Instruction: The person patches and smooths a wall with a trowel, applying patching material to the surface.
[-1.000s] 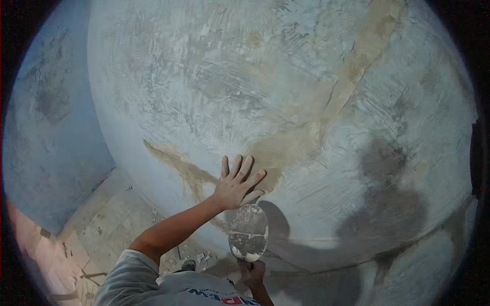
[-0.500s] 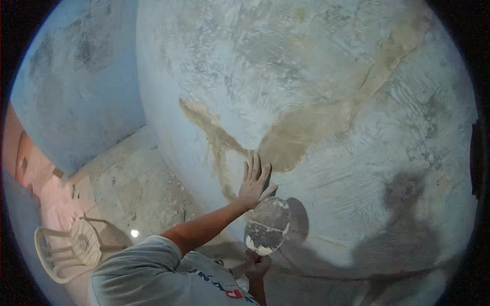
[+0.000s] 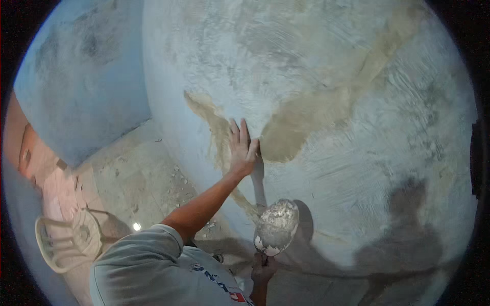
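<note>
My left hand reaches up to the pale plastered wall, its fingers stretched out and apart. It lies at or just off the surface, between two tan patches; whether it touches cannot be told. The narrow tan patch runs down to the left of it, and the broad tan patch spreads to its right. Lower down, my right hand is closed on the bottom end of a round grey disc smeared with whitish plaster. The disc is held up in front of the wall; the grip hides any handle.
A cream plastic chair stands at the lower left. Crumbs and small debris lie on the dusty floor along the wall's foot. A blue wall meets the pale wall at a corner. My shadow falls at the right.
My left hand has moved up and slightly left across the wall. The round disc has shifted a little right and tilted, and the right hand moved slightly right and down with it.
</note>
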Tool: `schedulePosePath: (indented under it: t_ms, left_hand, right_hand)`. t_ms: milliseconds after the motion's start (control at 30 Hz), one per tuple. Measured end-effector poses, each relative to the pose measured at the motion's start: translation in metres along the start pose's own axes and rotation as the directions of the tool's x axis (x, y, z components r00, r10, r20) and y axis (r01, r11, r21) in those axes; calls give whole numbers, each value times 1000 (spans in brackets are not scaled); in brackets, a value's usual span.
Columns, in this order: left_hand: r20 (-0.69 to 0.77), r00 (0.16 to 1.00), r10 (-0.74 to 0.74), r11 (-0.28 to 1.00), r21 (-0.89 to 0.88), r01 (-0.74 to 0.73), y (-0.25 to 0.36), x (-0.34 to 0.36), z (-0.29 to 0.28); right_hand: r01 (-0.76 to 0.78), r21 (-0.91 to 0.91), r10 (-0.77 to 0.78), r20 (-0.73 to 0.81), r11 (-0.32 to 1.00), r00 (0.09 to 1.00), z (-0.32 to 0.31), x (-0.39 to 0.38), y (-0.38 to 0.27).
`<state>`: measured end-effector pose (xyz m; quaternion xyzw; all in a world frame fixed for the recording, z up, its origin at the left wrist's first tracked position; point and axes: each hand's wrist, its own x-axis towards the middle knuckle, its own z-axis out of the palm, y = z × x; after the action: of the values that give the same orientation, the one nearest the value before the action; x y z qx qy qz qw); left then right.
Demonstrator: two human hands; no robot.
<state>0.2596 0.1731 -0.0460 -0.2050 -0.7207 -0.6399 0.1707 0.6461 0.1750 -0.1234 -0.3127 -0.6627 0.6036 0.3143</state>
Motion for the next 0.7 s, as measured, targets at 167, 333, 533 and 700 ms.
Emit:
schedulePosePath:
  t_ms: [167,333,533,700]
  left_hand:
    - [52,997,-64,990,131,56,7,24,-25]
    - [140,987,-80,997,12,79,-66,0,-51]
    - [519,773,-364,707,-386,592,-3,-46,-114]
    - [446,891,82,857,-488,165,1,-57,-129]
  right_hand:
    - [155,-326,-131,95,932,987,15,5,-33]
    - [193,-274,-127,243,942,962,54,24,-60]
    - [361,-193,-300,287,912,910,116,58,-84]
    - [402,-134,-335,355,906,873,145,87,-95]
